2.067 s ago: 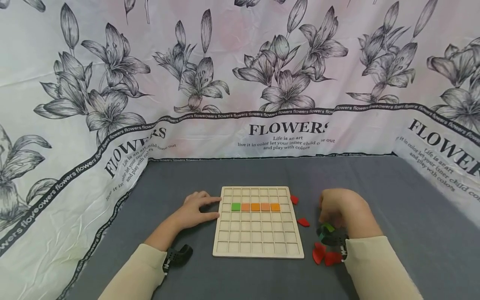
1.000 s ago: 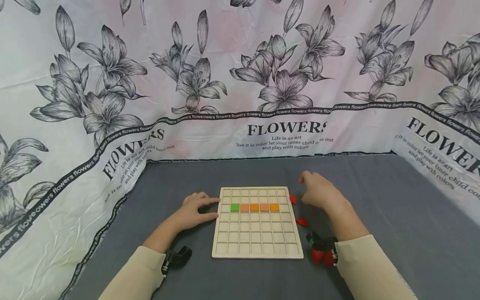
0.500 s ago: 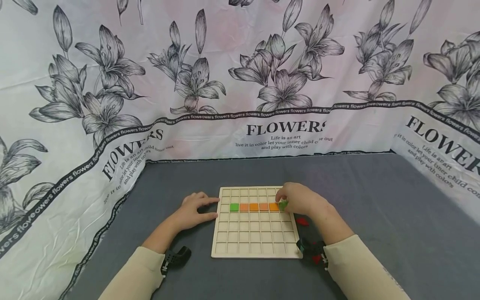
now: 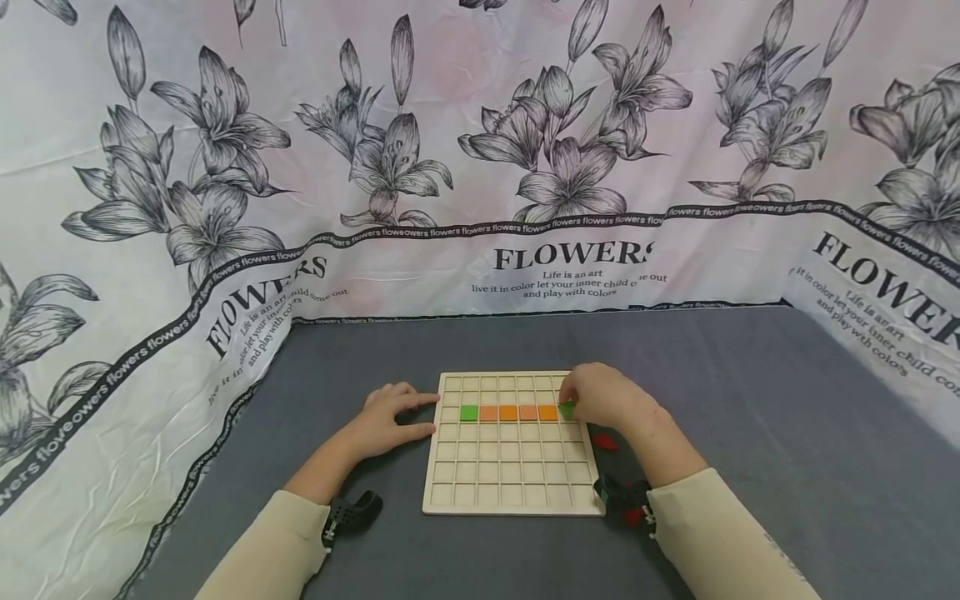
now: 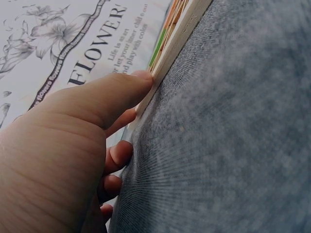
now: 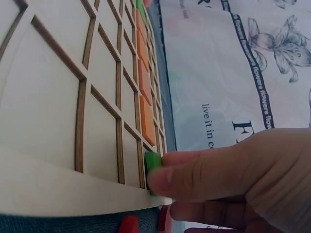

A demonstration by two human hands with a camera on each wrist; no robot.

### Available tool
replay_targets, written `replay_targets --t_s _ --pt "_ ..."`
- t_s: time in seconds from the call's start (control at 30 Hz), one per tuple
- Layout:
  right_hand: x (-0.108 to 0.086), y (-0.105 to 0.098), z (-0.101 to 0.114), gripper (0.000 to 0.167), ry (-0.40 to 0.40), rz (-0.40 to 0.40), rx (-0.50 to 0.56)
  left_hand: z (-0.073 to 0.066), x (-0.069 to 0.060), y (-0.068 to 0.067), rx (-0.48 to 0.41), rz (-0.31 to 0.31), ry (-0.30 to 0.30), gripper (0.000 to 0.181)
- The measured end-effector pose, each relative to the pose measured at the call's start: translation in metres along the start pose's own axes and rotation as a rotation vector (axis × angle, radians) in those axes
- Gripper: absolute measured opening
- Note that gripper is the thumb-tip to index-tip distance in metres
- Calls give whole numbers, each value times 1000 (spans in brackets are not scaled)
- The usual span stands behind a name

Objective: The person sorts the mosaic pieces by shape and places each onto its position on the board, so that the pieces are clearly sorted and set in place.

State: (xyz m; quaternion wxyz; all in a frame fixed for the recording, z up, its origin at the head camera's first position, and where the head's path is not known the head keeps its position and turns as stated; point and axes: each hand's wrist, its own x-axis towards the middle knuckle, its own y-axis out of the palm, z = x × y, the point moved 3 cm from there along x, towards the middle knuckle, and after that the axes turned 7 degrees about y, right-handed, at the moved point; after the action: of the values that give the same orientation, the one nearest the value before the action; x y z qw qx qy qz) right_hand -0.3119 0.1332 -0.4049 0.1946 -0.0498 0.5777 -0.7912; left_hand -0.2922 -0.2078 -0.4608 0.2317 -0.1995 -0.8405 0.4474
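Head view: your left hand (image 4: 386,423), loosely spread, is touching the pale wooden gridded board (image 4: 511,452). Left wrist view: your thumb (image 5: 114,94) is meeting its edge. Right wrist view: your right hand (image 6: 218,179) is pinching a green square tile (image 6: 153,160) at the board's rightmost column.

A small curtained-off nook with a work surface; whether it belongs to a home, an office or a lab cannot be told. A white and pinkish curtain (image 4: 420,271), printed with grey lilies, black bands and the word FLOWERS, hangs behind and along both sides. Woven grey cloth (image 4: 517,562) covers the flat surface, where a pale grid board (image 4: 510,452) with coloured tiles (image 4: 508,413) suggests a games table
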Motion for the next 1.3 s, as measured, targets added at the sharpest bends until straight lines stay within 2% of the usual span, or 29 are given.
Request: replay_targets --t_s 0.13,0.27,0.33,0.4,0.47,0.53,0.63,0.73,0.8,0.93,1.07,1.3 --pt "1 5 1 17 -6 34 48 1 0 0 0 -2 -1 52" --pt "-2 5 0 15 -26 50 98 2 0 0 1 -1 -4 52" --pt "-4 0 -3 11 -47 18 107 2 1 1 4 1 2 52" --pt "-7 -7 -10 8 -34 -42 90 1 2 1 10 2 10 52" --pt "-9 -15 -18 16 4 -100 74 1 4 1 7 3 16 52" --pt "-11 -19 -26 26 68 -120 56 1 5 1 6 6 20 52" --pt "-12 -18 -36 32 153 -42 63 1 4 2 7 10 19 53" --pt "-9 -11 -39 38 180 38 63 2 2 2 13 8 14 52" --pt "-6 -7 -39 40 182 39 44 3 0 2 9 0 6 52" --pt "-3 -5 -41 28 198 -6 25 4 -3 2 5 -4 -5 52" --pt "-8 -10 -44 22 191 -51 76 4 -4 3 5 -2 -1 52" --pt "-16 -33 -30 27 93 -184 163 5 -2 2 12 -11 7 52"
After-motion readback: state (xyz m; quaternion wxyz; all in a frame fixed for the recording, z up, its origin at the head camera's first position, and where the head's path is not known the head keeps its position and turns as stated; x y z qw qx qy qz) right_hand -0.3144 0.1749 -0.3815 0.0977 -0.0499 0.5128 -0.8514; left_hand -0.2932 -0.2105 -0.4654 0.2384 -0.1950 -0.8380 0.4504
